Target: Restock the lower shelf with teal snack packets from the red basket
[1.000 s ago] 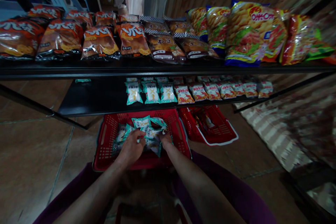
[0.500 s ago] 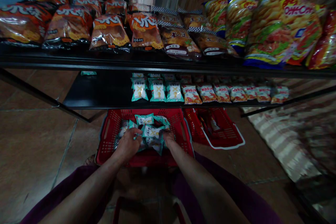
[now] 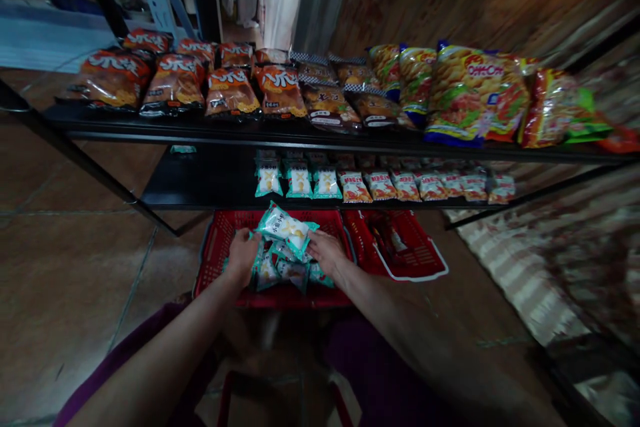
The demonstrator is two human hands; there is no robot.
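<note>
A teal-and-white snack bag [image 3: 285, 228] is raised, tilted, over the red basket [image 3: 213, 247]. My left hand [image 3: 242, 257] is closed at the bag's left end, its fingertips partly hidden. At the right end, my right hand [image 3: 327, 253] pinches the bag's lower corner. More bags of the same kind, such as one snack bag [image 3: 267, 271], lie loosely heaped in the basket beneath both hands.
A lower black shelf [image 3: 200, 180] carries teal bags [image 3: 299, 180] and red-and-white bags [image 3: 383, 185] in rows. Larger snack bags [image 3: 233, 90] line the upper shelf [image 3: 225, 133], above and ahead. A second red basket [image 3: 417, 250] with a white handle stands at right.
Both hands have come up from the heap with a teal snack bag between them. The view has tilted up, showing more of the upper shelf and its right end.
</note>
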